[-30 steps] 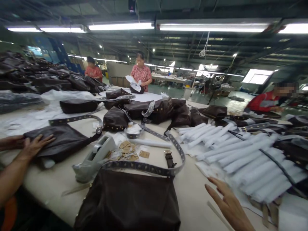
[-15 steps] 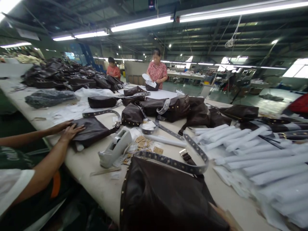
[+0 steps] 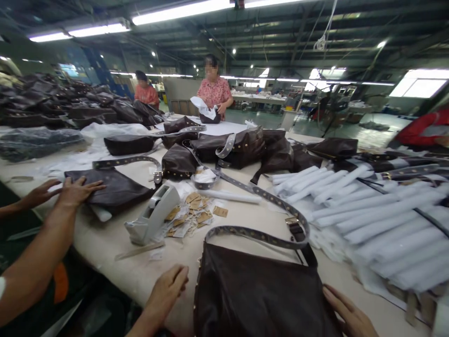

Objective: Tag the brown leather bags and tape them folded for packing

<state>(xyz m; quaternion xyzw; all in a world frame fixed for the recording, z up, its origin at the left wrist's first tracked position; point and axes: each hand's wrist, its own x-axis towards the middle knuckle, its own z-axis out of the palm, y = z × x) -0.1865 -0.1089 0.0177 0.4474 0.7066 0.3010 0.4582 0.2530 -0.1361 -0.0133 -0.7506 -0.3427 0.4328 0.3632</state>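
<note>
A dark brown leather handbag [image 3: 256, 290] lies in front of me, its top edge away from me. Its grey studded shoulder strap [image 3: 245, 231] loops above it and runs to a buckle [image 3: 293, 222] at the right. Off the bag's left edge, my left hand [image 3: 166, 292] is loosely closed with fingers curled together; no object shows in it. Against the right side rests my right hand [image 3: 349, 311], fingers stretched out and close together. Part of this hand is cut off by the frame's lower edge.
At left, a co-worker's hands [image 3: 70, 194] lie on another brown bag [image 3: 112, 189]. A tape dispenser [image 3: 152, 215] and tan paper tags [image 3: 196, 210] sit between. White wrapped rolls [image 3: 379, 220] are heaped at right; more bags [image 3: 242, 147] lie behind.
My left hand has come into view left of the bag. My right hand shows more fully at its right side. The view has shifted right, and the strap's buckle now lies nearer the bag.
</note>
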